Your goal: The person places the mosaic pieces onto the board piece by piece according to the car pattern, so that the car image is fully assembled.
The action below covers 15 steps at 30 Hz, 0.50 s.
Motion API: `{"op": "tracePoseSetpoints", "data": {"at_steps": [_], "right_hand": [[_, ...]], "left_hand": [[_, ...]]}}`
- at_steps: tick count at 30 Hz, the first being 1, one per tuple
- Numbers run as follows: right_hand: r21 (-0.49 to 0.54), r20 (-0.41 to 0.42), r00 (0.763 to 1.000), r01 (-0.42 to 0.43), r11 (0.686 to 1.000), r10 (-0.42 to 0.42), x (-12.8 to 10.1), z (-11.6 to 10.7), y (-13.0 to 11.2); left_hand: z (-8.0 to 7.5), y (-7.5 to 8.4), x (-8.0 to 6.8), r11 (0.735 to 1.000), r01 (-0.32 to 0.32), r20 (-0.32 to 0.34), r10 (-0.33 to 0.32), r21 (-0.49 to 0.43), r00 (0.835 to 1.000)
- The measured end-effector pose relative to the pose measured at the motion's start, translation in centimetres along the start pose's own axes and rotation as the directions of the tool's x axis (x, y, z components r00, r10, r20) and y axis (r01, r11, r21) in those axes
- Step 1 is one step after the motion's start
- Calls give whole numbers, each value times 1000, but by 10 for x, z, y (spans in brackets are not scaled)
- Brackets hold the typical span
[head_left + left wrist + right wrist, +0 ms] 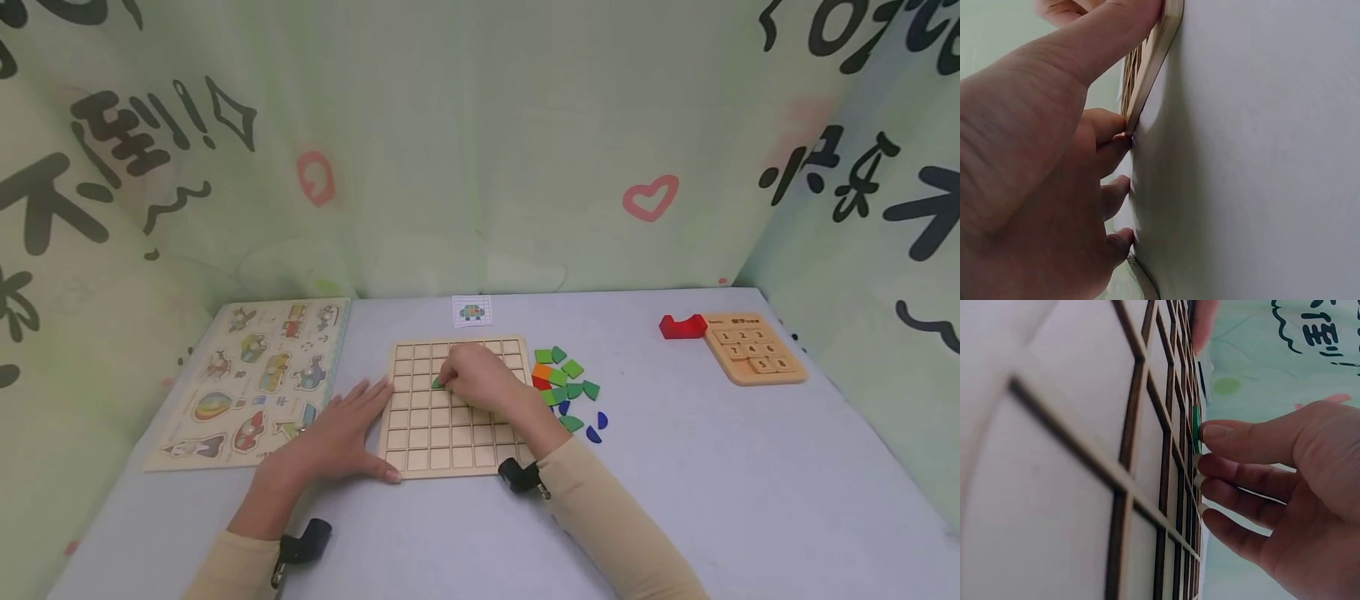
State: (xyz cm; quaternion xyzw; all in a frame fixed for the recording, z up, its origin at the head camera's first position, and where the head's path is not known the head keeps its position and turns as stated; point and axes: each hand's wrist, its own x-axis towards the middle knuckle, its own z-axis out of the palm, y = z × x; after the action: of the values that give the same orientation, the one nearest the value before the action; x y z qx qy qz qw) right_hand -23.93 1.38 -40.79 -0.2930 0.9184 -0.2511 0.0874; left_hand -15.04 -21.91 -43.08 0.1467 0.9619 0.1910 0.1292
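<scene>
A wooden grid board (431,433) lies in the middle of the table. My right hand (480,377) reaches over it and holds a small green piece (438,382) against a cell in its upper part. In the right wrist view the green piece (1195,428) stands on edge at the tip of my fingers (1216,433), touching the grid board (1085,462). My left hand (341,433) lies flat on the table, its fingers straight, the thumb on the board's near left corner. In the left wrist view my fingertips (1116,140) touch the board's edge (1154,62).
Loose green, orange, red and blue pieces (566,387) lie right of the board. A vehicle peg puzzle (258,379) lies at the left, a small picture card (472,311) behind the board. A red block (682,326) and a wooden number puzzle (753,347) sit far right.
</scene>
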Motion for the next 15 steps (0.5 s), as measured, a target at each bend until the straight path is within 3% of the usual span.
{"op": "tracePoseSetpoints", "data": {"at_steps": [6, 15], "right_hand": [[-2, 29, 1000, 6, 1000, -6, -8, -7, 2], [-30, -39, 999, -11, 999, 9, -22, -22, 16]], "left_hand": [[0, 0, 0, 1000, 11, -3, -11, 2, 1000], [0, 3, -1, 1000, 15, -5, -15, -2, 1000]]}}
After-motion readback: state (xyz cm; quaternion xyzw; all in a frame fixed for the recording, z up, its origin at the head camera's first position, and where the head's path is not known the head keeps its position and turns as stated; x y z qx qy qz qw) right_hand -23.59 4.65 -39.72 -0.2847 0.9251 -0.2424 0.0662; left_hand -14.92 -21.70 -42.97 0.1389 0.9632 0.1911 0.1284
